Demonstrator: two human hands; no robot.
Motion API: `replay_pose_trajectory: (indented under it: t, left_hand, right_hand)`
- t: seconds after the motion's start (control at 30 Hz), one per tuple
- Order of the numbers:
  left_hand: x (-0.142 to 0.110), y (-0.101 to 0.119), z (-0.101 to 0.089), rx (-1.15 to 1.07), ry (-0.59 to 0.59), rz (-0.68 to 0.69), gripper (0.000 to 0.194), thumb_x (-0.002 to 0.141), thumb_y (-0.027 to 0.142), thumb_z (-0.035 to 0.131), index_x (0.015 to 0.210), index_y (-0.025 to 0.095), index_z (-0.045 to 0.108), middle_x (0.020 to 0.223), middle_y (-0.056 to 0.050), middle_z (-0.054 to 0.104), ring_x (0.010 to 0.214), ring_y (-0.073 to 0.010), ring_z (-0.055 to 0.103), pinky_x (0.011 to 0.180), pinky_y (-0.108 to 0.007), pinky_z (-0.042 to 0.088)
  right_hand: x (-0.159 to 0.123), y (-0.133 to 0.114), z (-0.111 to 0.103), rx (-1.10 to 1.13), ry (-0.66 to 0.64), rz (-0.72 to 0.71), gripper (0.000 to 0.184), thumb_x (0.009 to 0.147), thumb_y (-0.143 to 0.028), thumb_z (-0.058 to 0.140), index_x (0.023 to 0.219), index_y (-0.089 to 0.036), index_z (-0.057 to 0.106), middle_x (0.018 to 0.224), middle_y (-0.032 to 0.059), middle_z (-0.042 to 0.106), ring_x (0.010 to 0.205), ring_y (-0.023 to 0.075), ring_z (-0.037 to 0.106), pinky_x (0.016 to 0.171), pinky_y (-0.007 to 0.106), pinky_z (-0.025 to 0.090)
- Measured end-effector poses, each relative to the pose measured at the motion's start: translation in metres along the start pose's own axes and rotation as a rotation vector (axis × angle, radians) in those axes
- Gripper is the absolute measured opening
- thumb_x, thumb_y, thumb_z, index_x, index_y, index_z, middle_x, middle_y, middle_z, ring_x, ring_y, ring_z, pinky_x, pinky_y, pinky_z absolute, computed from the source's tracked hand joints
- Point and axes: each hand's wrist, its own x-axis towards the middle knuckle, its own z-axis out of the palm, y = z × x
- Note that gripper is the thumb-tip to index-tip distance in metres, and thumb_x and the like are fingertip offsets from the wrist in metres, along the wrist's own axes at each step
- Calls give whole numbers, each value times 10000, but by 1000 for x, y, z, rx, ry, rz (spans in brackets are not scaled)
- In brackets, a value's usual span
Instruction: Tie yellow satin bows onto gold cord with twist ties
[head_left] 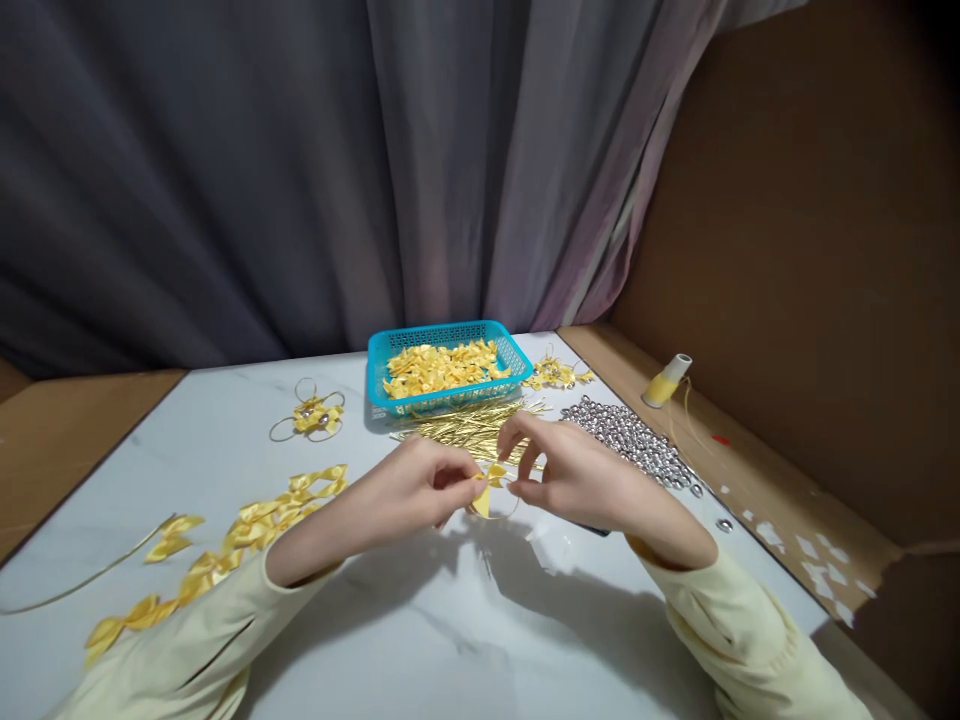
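My left hand point(420, 482) pinches a yellow ribbon bow point(482, 502) between thumb and fingertips, just above the table. A thin gold wire loop point(516, 508) hangs below the bow, bending toward my right hand. My right hand point(577, 465) is close on the other side, its thumb and curled fingers apart, the fingertips beside the bow and loop. Behind both hands lies a heap of gold wire strips point(469, 428). Several loose yellow bows point(255, 525) are strewn beside my left forearm, near a long gold wire point(97, 575).
A blue basket point(375, 375) with yellow bows stands at the back. Silver beads point(630, 435) are piled at the right. Bow-and-wire pieces lie at the left point(319, 415) and behind point(555, 373). A yellow thread spool point(664, 385) rests on the cardboard, near white scraps point(821, 570).
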Motion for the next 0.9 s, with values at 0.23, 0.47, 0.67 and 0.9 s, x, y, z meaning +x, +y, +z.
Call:
replay_pose_trajectory:
  t: [0.23, 0.47, 0.67, 0.9]
  left_hand:
    - [-5, 4, -7, -113, 40, -54, 260, 816, 310, 485, 690, 132, 626, 428, 50, 471, 393, -63, 396, 411, -176, 297]
    - [-5, 5, -6, -162, 86, -49, 244, 826, 304, 479, 671, 143, 578, 396, 64, 469, 347, -54, 358, 396, -177, 290]
    - [-9, 3, 4, 151, 162, 76, 268, 842, 253, 442, 615, 145, 537, 444, 44, 493, 434, -73, 433, 449, -188, 306]
    - [-12, 5, 14, 346, 203, 160, 345, 882, 228, 369, 558, 156, 462, 482, 33, 491, 470, -85, 445, 486, -213, 297]
  right_hand:
    - [-26, -4, 12, 245, 352, 113, 59, 793, -147, 488, 809, -183, 532, 816, 33, 579, 743, 142, 562, 659, 279, 474]
    - [-34, 18, 46, 865, 41, 306, 313, 765, -267, 622, 1055, -186, 536, 1148, 100, 584, 1102, 191, 528, 951, 368, 407]
    - [-41, -3, 18, 405, 543, 142, 161, 835, -331, 532, 911, -216, 616, 715, 10, 603, 674, 132, 554, 647, 262, 438]
    - [-38, -17, 60, 206, 255, 218, 380, 877, -317, 402, 532, -174, 473, 468, -42, 296, 448, 87, 260, 439, 238, 195]
